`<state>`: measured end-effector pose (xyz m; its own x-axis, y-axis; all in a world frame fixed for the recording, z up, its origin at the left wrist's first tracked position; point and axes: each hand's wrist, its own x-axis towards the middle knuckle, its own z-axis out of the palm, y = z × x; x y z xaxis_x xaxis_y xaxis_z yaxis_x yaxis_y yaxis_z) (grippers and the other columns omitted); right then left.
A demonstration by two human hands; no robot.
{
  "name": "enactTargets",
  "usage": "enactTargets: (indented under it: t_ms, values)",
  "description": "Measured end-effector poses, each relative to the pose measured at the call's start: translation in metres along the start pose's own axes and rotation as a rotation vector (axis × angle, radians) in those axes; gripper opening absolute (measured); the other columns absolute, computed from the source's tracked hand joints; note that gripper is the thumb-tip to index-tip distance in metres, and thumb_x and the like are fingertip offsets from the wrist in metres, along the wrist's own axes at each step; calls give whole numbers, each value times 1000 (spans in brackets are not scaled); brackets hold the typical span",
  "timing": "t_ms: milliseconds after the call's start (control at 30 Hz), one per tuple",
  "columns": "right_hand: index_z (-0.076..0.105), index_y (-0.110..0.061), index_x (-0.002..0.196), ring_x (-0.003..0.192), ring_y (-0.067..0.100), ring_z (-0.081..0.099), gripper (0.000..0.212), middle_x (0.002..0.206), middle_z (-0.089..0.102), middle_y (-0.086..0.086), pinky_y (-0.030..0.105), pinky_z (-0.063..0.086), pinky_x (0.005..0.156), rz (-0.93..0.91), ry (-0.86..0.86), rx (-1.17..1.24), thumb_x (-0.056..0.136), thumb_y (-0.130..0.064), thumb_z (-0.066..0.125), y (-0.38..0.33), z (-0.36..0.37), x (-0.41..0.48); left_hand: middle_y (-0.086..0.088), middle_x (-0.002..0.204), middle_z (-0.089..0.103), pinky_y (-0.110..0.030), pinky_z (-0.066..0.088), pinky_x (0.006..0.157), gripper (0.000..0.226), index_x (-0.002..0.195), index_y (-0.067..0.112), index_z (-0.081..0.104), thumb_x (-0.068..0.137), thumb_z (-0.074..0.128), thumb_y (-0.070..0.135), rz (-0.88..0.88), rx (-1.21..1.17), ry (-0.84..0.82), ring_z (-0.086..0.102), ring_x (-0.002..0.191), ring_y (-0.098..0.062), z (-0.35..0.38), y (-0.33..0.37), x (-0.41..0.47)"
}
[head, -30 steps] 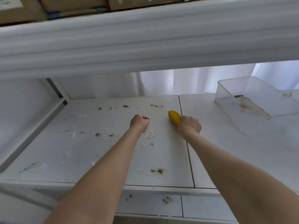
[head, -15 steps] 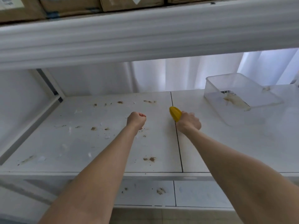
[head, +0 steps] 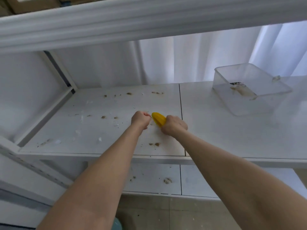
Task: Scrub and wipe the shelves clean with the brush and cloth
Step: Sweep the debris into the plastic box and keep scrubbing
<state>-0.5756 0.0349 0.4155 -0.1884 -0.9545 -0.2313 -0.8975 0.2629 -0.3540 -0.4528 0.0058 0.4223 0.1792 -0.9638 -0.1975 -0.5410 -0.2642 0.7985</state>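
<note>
On the middle shelf (head: 93, 130), left of the panel seam (head: 180, 100), my right grip (head: 174, 127) clamps the brush (head: 158, 120). Its yellow ribbed nose pokes out toward my left grip (head: 140, 119), a tight fist just beside it. Brown crumbs (head: 154, 144) dot the board. Half a second back the brush sat on the seam; now it is left of it.

The white shelf (head: 224, 133) is carrying brown dirt clumps (head: 154, 144) and white scraps (head: 99, 139) toward nine o'clock; a clear tub (head: 249, 107) is sitting at two o'clock.
</note>
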Motion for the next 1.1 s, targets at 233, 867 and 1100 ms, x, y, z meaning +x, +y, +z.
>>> enactTargets:
  t_ms: [233, 867, 1100]
  values:
    - [44, -14, 130, 105, 31, 58, 46, 120, 51, 14, 36, 44, 76, 194, 33, 63, 87, -26, 55, 34, -11, -27, -7, 83, 63, -23, 45, 55, 20, 88, 12, 63, 88, 46, 2, 52, 19, -127, 60, 81, -19, 2, 2, -16]
    - [41, -11, 132, 106, 31, 57, 50, 122, 52, 16, 36, 47, 80, 263, -3, 315, 88, -25, 58, -48, 19, -62, -6, 88, 63, -29, 49, 67, 14, 92, 11, 59, 90, 47, 5, 58, -27, -153, 59, 80, -20, -47, -41, -6]
    - [34, -11, 141, 116, 33, 53, 55, 131, 41, 19, 37, 47, 86, 450, 64, 64, 92, -26, 53, 1, -1, -36, -6, 88, 60, -30, 50, 70, 12, 90, 11, 58, 90, 48, 3, 50, -30, -175, 57, 83, -21, -48, -43, 2]
